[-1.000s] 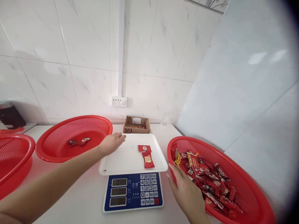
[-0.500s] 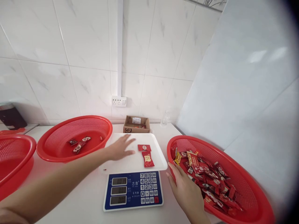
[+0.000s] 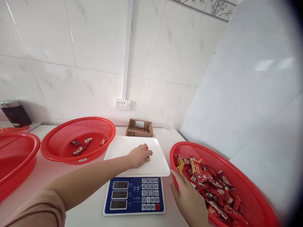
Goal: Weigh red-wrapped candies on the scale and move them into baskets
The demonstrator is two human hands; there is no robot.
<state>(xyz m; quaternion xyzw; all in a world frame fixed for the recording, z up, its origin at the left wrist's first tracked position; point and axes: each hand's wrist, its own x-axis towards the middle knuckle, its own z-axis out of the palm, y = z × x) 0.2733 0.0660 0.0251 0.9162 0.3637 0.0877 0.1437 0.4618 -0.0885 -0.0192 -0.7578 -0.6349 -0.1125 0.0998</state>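
Observation:
My left hand (image 3: 139, 156) is over the white tray (image 3: 118, 148) of a digital scale, its fingers closed around red-wrapped candies (image 3: 147, 152). Only a bit of red wrapper shows between the fingers. Below the tray is the scale's blue panel (image 3: 134, 195), with a keypad and three small displays. My right hand (image 3: 189, 198) grips the near-left rim of a red plastic basket (image 3: 251, 176), thumb on the outer side. Many wrapped candies (image 3: 213, 186), mostly red with a few yellow, lie in that basket.
Left of the scale, a second red basket (image 3: 52, 143) holds several candies. Another red basket (image 3: 14, 157) is cut off at the left edge. Behind the tray are a small cardboard box (image 3: 139, 134) and a clear plastic container (image 3: 169, 123). A dark canister (image 3: 16, 114) stands far left.
My left hand has moved right across the tray and closed over the two red candies that lay there. My right hand stays at the basket rim. The view has shifted slightly.

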